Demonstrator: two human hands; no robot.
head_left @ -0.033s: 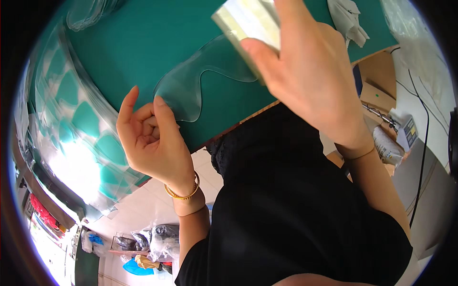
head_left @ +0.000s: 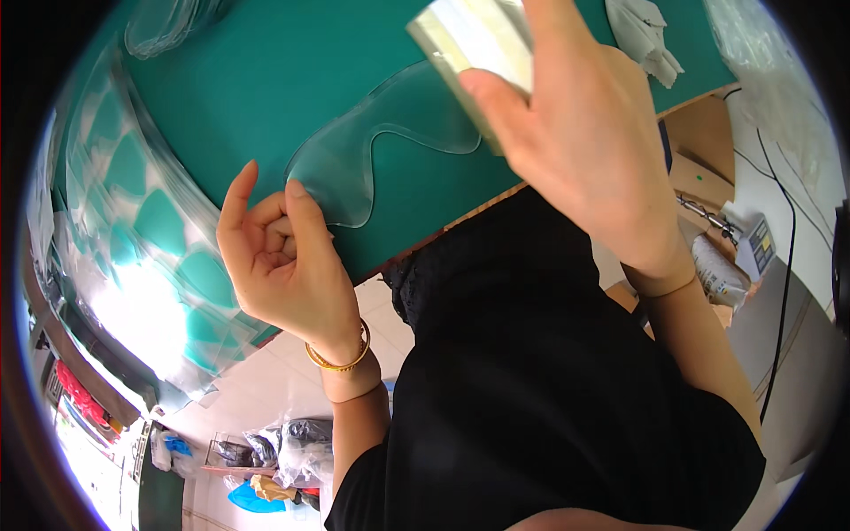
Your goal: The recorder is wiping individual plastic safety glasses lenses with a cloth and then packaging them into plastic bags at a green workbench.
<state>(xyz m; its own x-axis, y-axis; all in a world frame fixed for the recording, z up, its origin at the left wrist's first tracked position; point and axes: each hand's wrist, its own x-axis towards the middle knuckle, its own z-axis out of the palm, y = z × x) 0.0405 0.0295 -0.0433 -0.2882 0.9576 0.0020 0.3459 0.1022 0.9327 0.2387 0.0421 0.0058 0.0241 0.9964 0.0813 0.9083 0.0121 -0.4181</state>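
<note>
A clear goggle lens (head_left: 341, 173), curved and with a nose notch, lies over the green tabletop (head_left: 266, 62). My left hand (head_left: 288, 257) pinches its left end between the thumb and curled fingers, with the index finger raised. A wide, pale yellow and white roll (head_left: 482, 53), which looks like tape, sits in the grip of my right hand (head_left: 593, 142), thumb across its near side. The roll covers the right end of the lens; whether the two touch I cannot tell.
Sheets of clear lens-shaped pieces (head_left: 159, 221) are piled at the left. More clear lenses (head_left: 173, 26) lie at the far left, and a grey cloth (head_left: 642, 35) at the far right. Clear plastic film (head_left: 766, 53) and black cables (head_left: 779, 265) are beyond the table's right end.
My right hand has shifted a little to the right with the roll, uncovering more of the lens. The left hand and the lens have stayed put.
</note>
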